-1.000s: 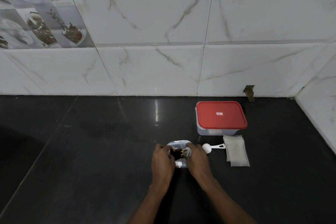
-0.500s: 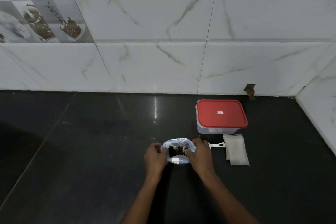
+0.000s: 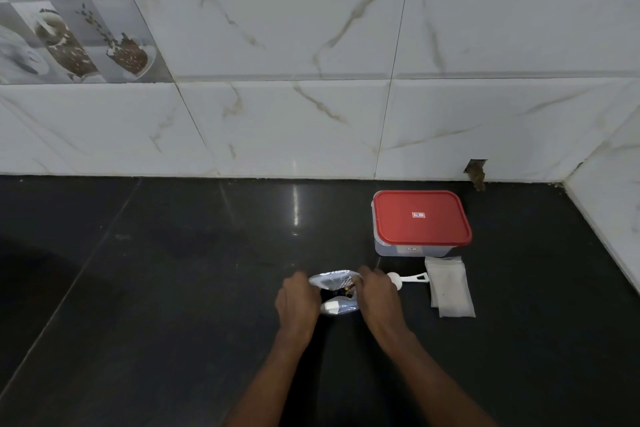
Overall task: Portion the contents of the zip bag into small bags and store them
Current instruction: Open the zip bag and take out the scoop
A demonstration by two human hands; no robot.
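label on red lid (image 3: 420,217) unreadable

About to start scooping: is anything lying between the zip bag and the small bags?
Yes: the white scoop lies on the counter between the zip bag and the small bags, beside the right hand.

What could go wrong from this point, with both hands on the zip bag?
1. Both hands, left hand and right hand, pull the zip bag open from either side; a sudden give could scatter its dark contents over the counter.
2. The white scoop lies right beside the right hand and could be knocked.
3. The small bags lie loose and are easily brushed aside.
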